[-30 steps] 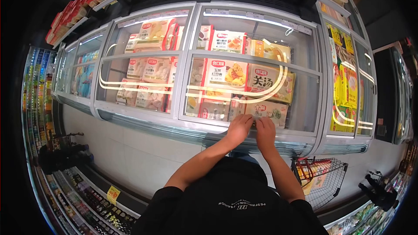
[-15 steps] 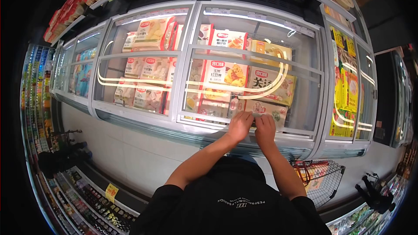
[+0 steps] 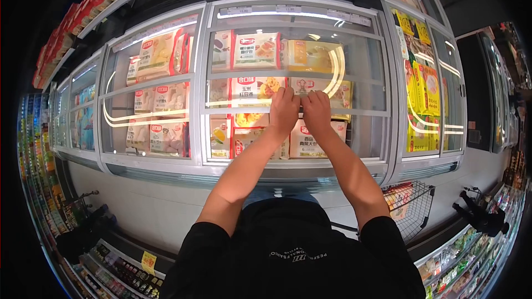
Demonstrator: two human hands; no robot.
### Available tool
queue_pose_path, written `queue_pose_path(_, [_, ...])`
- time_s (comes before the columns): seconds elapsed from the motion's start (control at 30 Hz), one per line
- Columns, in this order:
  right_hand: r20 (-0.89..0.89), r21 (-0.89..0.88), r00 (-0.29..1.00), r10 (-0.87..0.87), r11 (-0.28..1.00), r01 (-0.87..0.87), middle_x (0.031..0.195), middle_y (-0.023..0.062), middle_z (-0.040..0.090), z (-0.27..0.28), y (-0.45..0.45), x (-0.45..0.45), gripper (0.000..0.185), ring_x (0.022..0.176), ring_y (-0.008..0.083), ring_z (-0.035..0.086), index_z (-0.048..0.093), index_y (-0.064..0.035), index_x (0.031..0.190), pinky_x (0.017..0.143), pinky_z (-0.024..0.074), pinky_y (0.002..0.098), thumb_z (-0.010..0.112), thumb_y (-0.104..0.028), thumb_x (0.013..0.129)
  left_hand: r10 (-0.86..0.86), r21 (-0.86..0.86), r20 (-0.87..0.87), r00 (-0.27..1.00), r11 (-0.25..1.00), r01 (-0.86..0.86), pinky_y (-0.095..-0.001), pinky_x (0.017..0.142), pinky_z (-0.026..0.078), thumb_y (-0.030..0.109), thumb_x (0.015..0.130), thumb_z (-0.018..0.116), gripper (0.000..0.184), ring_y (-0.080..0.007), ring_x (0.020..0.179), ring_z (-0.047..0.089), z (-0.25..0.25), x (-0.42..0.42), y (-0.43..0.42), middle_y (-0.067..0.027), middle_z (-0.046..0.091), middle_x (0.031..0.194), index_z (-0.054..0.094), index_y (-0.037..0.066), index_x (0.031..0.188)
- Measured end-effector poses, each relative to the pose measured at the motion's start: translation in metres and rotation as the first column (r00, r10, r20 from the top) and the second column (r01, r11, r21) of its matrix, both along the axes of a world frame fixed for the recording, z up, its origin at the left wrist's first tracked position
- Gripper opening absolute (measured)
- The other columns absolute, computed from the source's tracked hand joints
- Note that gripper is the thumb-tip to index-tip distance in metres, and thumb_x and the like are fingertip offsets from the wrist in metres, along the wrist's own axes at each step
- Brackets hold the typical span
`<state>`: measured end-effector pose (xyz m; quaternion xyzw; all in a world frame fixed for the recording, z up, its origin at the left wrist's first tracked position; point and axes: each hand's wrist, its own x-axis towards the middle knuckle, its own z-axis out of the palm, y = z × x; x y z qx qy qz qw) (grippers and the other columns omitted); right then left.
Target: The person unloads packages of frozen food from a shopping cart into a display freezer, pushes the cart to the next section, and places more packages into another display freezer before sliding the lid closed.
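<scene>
Side by side at the middle of the sliding glass freezer door (image 3: 354, 112), my left hand (image 3: 285, 109) and my right hand (image 3: 317, 112) curl their fingers over the handle on its lower edge. The door stands partly slid back, and the front strip of the freezer below it is uncovered. White-and-red frozen food bags lie there, among them one with green lettering (image 3: 310, 144). Under the glass are a corn and red-bean roll bag (image 3: 245, 89), a white bag (image 3: 256, 51) and a yellow package (image 3: 315, 57). My hands hide part of the packages beneath.
A neighbouring freezer section (image 3: 160, 97) holds more white-and-red bags. Yellow bags (image 3: 429, 97) fill the section on the right. Behind me on the right stands a wire shopping cart (image 3: 413, 207) with packages. Other people (image 3: 482, 216) stand in the aisle by the shelves.
Both hands have moved forward, away from my body, with the door's lower edge. The door has slid back and uncovered the front bags.
</scene>
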<state>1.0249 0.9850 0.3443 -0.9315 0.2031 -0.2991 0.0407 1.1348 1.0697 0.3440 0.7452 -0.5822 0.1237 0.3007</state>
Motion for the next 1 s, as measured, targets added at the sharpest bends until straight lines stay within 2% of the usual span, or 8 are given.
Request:
queue_pose_path(0.17, [0.033,-0.038,0.999,-0.022,0.999,0.024,0.08,0.0069,0.057,0.003,-0.031,0.026,0.001,0.087,0.0268,0.057,0.063,-0.0093,0.075,0.083,0.0458,0.0411,0.063,-0.01,0.074,-0.037,-0.04,0.011,0.999,0.998,0.038,-0.043,0.075,0.047,0.002,0.075,0.061,0.003,-0.0311,0.085,0.057,0.002,0.027,-0.034,-0.0102,0.056,0.081,0.061,0.005,0.073])
queue_pose_path(0.3, [0.016,-0.06,0.998,-0.057,0.997,0.058,0.079,0.0057,0.057,0.002,-0.05,0.042,0.001,0.086,0.0262,0.057,0.063,-0.0108,0.074,0.079,0.0451,0.0401,0.063,-0.01,0.074,-0.002,0.027,-0.017,1.0,1.0,0.002,-0.0437,0.078,0.048,0.005,0.077,0.06,0.007,-0.0311,0.087,0.059,0.002,0.041,-0.055,-0.0105,0.057,0.082,0.062,0.006,0.07])
queue_pose_path(0.57, [0.047,-0.069,0.993,-0.11,0.991,0.113,0.078,0.0048,0.06,0.001,-0.071,0.065,0.002,0.085,0.0249,0.057,0.064,-0.0113,0.072,0.077,0.045,0.0388,0.065,-0.011,0.072,-0.018,0.028,0.031,0.999,0.999,0.017,-0.0429,0.075,0.048,0.003,0.072,0.061,0.004,-0.0322,0.083,0.058,0.006,0.063,-0.081,-0.0113,0.056,0.079,0.061,0.006,0.07])
queue_pose_path(0.8, [0.06,-0.06,0.987,-0.152,0.986,0.156,0.078,0.005,0.061,-0.002,-0.077,0.073,0.004,0.085,0.0238,0.058,0.065,-0.0114,0.072,0.076,0.0447,0.0379,0.065,-0.015,0.074,-0.052,0.008,0.063,0.997,0.999,0.051,-0.0426,0.08,0.049,0.002,0.071,0.064,0.004,-0.0323,0.087,0.059,-0.001,0.074,-0.091,-0.0113,0.059,0.082,0.063,0.005,0.073])
queue_pose_path(1.0, [0.14,-0.062,0.976,-0.166,0.982,0.176,0.074,0.0048,0.059,-0.004,-0.075,0.077,0.006,0.082,0.0249,0.058,0.065,-0.0115,0.069,0.076,0.0447,0.0385,0.065,-0.016,0.073,-0.001,0.095,0.066,0.998,0.995,-0.005,-0.0424,0.083,0.049,0.004,0.074,0.065,0.003,-0.0309,0.089,0.06,0.002,0.072,-0.093,-0.012,0.062,0.087,0.067,0.005,0.076])
